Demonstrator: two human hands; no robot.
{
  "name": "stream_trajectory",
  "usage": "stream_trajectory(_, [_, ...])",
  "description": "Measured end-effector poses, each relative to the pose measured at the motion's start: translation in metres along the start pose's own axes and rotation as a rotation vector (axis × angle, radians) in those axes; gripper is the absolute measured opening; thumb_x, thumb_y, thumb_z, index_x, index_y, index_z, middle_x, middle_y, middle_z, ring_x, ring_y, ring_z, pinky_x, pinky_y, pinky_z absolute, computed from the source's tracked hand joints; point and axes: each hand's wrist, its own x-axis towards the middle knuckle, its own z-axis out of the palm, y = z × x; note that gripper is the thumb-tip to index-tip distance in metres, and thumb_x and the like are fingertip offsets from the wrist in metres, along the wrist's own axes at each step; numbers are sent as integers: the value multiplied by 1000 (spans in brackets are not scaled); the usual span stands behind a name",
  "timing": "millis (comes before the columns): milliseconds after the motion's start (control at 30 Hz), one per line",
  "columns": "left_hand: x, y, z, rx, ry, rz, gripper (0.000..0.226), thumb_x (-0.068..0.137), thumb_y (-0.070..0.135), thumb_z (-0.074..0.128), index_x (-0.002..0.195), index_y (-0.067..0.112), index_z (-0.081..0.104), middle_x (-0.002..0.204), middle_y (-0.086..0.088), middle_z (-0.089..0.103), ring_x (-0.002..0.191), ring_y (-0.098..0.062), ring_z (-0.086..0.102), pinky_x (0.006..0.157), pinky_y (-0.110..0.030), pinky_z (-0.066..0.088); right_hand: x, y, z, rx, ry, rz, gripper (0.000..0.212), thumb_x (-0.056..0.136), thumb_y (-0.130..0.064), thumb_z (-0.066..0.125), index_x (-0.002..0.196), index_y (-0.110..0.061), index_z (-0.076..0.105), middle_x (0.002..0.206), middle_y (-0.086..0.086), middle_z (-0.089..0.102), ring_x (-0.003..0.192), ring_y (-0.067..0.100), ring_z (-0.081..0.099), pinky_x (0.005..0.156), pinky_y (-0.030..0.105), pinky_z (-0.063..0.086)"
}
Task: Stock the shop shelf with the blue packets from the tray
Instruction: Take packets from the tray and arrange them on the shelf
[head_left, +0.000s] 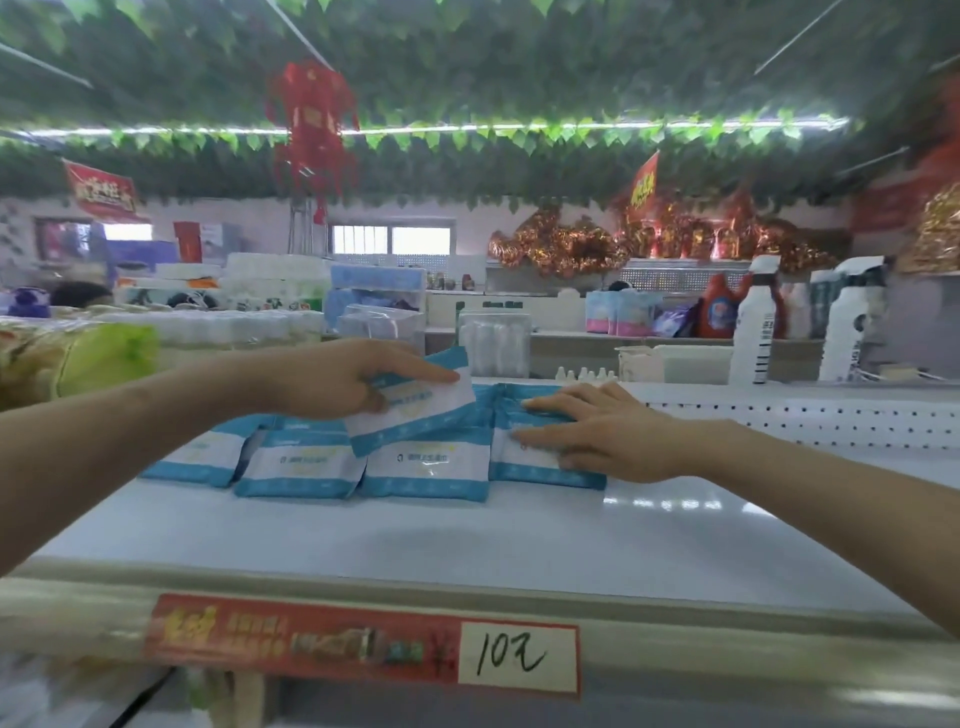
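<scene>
Far left of the fingers sits yellow-green wrapped goods (78, 358), blurred. Above the left fingers hangs a red ornament (311, 130), its characters unreadable.

The left hand (337, 376) reaches in from the left. Its index finger lies straight along the top of the held packet (415, 413), thumb underneath and other fingers curled, a pinch grip. The held packet is blue and white and tilted, raised over the row of blue packets (301, 467).

The row lies flat on the white shelf (415, 540), four across the front with edges touching or overlapping, and more blue wrapper behind. Each has a white middle band with small print, too blurred to read.

The right hand (587, 431) lies palm down on the rightmost packet (535, 474). Its fingers are straight and slightly spread, tips pointing left, pressing on the packet's top.

Below both hands, on the shelf's front rail, is a red label (301, 642) with yellow characters and a bottle picture, not legible. A white price tag (519, 657) joins its right end, handwritten "10元".

Right of the right fingers is a perforated white panel (805, 415). Further back stand white bottles (753, 327) with dark barcode-like print, and an orange detergent bottle (719, 309); no brand is readable on either.
</scene>
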Motion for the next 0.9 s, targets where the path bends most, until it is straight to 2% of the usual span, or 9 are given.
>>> stream_trajectory(100, [19, 17, 8, 14, -25, 35, 80, 98, 0, 54, 146, 63, 39, 153, 19, 40, 135, -11, 42, 116, -47, 40, -13, 5, 2, 95, 75, 71, 63, 107, -49, 40, 157, -56, 3, 166, -16, 14, 148, 17, 17, 117, 44, 22])
stream_trajectory(200, [41, 33, 14, 17, -24, 82, 78, 98, 1, 56, 148, 59, 39, 145, 24, 40, 128, -4, 38, 119, -42, 34, -30, 10, -1, 199, 130, 185, 65, 106, -39, 49, 158, -52, 12, 166, -15, 22, 148, 16, 22, 118, 46, 24])
stream_trajectory(300, [60, 54, 20, 4, -37, 151, 74, 98, 3, 57, 147, 57, 41, 143, 21, 43, 125, -5, 40, 114, -37, 34, -47, 16, -3, 272, 233, 274, 62, 105, -39, 50, 157, -51, 19, 161, -13, 34, 146, 17, 30, 117, 55, 29])
stream_trajectory(467, [89, 80, 48, 35, -153, 265, 74, 95, -1, 59, 148, 49, 47, 153, 14, 47, 131, -5, 43, 114, -31, 31, -71, 16, -11, 399, 474, 341, 48, 105, -20, 52, 150, -37, 44, 150, -10, 51, 140, 15, 42, 113, 55, 37])
stream_trajectory(567, [97, 83, 70, 118, -189, 293, 70, 97, -2, 56, 149, 44, 48, 123, 35, 49, 108, 19, 42, 101, -23, 31, -82, 11, -16, 421, 549, 354, 46, 105, -17, 51, 146, -37, 49, 146, -15, 54, 138, 10, 45, 113, 54, 39])
stream_trajectory(633, [98, 80, 80, 127, -139, 311, 70, 98, -2, 54, 151, 43, 45, 110, 25, 47, 100, 11, 44, 94, -25, 31, -86, 7, -17, 424, 558, 356, 46, 104, -16, 50, 146, -37, 50, 143, -17, 55, 136, 8, 46, 112, 53, 40])
stream_trajectory(733, [101, 71, 89, 166, -1, 303, 77, 96, 4, 56, 156, 45, 32, 131, 4, 47, 118, -13, 43, 106, -32, 34, -85, -2, -20, 441, 550, 384, 49, 104, -16, 51, 148, -38, 45, 135, -18, 57, 125, 6, 50, 109, 50, 43])
stream_trajectory(833, [98, 62, 89, 204, 109, 240, 76, 98, 19, 63, 160, 39, 24, 151, 3, 40, 136, -19, 38, 118, -39, 30, -78, -11, -23, 468, 540, 422, 52, 104, -19, 53, 152, -35, 40, 130, -15, 55, 114, 6, 52, 104, 43, 47])
stream_trajectory(900, [94, 57, 85, 239, 139, 213, 73, 100, 29, 62, 162, 33, 22, 161, 2, 33, 144, -21, 34, 122, -40, 26, -71, -18, -27, 484, 491, 448, 57, 103, -28, 58, 155, -35, 34, 138, -12, 52, 118, 6, 50, 105, 41, 48])
